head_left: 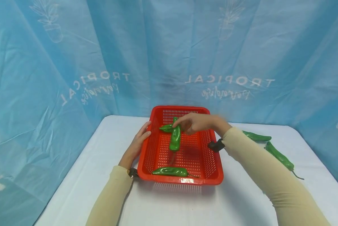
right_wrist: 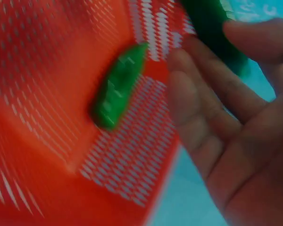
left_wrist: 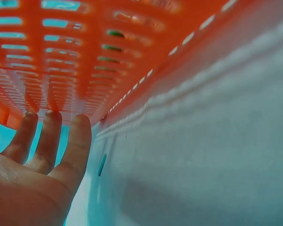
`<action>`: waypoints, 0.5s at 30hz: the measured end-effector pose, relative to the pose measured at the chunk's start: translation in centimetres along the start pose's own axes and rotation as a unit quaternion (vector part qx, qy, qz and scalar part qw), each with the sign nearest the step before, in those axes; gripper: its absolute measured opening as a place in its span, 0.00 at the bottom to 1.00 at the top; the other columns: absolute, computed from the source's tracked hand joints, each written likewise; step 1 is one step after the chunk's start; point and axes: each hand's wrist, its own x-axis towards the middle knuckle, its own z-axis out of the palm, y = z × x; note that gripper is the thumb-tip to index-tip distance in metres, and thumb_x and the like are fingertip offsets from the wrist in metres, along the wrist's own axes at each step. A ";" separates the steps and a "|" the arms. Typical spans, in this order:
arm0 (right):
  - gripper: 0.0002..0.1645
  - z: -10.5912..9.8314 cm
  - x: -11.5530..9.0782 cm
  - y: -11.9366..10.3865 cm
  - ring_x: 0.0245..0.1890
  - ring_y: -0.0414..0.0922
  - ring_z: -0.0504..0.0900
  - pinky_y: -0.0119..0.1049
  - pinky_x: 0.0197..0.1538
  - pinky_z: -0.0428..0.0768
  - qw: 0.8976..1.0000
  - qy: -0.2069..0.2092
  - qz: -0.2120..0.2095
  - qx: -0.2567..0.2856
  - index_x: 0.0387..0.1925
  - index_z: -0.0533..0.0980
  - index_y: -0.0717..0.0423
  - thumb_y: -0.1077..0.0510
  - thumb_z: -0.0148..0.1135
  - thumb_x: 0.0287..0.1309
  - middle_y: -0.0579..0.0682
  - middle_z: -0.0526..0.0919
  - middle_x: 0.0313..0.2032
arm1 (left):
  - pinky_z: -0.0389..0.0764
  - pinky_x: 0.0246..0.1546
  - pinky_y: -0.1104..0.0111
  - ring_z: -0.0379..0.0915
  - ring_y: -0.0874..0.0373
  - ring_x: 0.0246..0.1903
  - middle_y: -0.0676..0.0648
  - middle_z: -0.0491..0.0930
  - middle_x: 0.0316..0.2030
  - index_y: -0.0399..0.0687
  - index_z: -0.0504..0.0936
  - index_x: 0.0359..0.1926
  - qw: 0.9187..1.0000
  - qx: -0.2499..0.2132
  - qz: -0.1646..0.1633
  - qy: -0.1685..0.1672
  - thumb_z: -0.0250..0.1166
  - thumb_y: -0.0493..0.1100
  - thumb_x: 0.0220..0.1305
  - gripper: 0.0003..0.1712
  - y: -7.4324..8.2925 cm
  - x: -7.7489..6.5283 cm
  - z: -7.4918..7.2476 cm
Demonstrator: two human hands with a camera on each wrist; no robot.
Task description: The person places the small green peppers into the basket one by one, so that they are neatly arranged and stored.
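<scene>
Right grip (head_left: 195,122) pinched a green pepper (head_left: 175,140) over the red basket (head_left: 208,181)!
Two more peppers (head_left: 170,171) lay beneath it; to its left, the left grip (head_left: 137,141) rested straight fingers against the basket.

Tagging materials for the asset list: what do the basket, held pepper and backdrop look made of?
Basket: likely molded plastic, slightly glossy; regular slots and a smooth, shiny rim.
Held pepper: smooth, glossy surface with bright highlights; real or plastic replica, can't tell.
Backdrop: thin, flexible sheet with a soft sheen, fabric or plastic film; it hangs in creases and folds.
</scene>
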 end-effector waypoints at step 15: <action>0.21 3.8 4.1 1.3 0.43 0.43 0.82 0.37 0.51 0.84 0.996 0.070 -0.043 -0.017 0.53 0.78 0.46 0.50 0.70 0.58 0.46 0.83 0.45 | 0.84 0.54 0.57 0.66 0.34 0.66 0.43 0.60 0.73 0.65 0.54 0.76 1.000 0.020 -0.003 0.014 0.50 0.48 0.72 0.33 -0.4 0.4 -0.4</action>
